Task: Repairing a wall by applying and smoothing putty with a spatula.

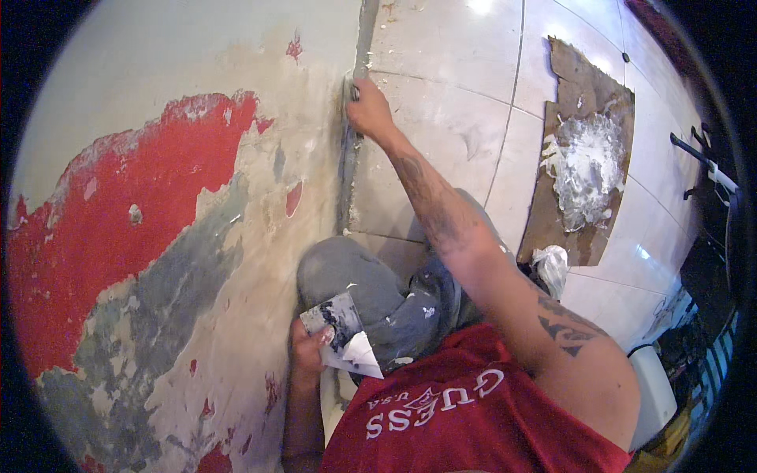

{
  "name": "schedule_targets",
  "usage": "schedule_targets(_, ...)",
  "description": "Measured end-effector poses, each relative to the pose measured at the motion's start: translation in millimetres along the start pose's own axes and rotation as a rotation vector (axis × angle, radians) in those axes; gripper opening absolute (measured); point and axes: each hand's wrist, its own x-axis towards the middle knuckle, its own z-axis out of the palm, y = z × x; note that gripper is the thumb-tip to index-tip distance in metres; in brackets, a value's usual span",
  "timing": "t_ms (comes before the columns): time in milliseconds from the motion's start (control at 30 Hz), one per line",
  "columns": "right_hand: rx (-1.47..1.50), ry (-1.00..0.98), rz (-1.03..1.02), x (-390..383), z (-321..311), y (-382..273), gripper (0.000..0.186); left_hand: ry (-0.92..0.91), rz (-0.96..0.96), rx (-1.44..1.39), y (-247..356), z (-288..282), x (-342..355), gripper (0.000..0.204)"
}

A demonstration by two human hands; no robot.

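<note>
Plate (pixel 322 315), held in the left hand (pixel 307 347) by the trousers (pixel 339 272), could smear them if tipped — while the right hand (pixel 369 112), closed on a mostly hidden tool (pixel 355 93), could be grazed if it slips along the wall (pixel 303 150).

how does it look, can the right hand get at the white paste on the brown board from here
Probably yes: only tiled floor shows between the right hand and the white paste on the brown board, though that hand seems closed on a mostly hidden tool.
</note>
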Motion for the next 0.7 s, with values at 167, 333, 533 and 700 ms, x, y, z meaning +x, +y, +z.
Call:
schedule_targets(167, 0.109, 0.143, -0.015, -3, -17, 23, 0.04, -0.033, 0.086, -0.127, 7, 14, -3, 0.034)
schedule_targets(333, 0.101, 0.155, 0.065, 42, -11, 44, 0.038, -0.02, 0.049, -0.081, 10, 11, 2, 0.033)
schedule_targets(533, -0.013, 0.044, 0.003, 32, -3, 24, 0.037, 0.091, 0.034, -0.024, 0, 11, -1, 0.032)
schedule_targets(700, 0.057, 0.062, -0.038, -1, -4, 8, 0.036, 0.09, -0.03, -0.176, 7, 12, -7, 0.054)
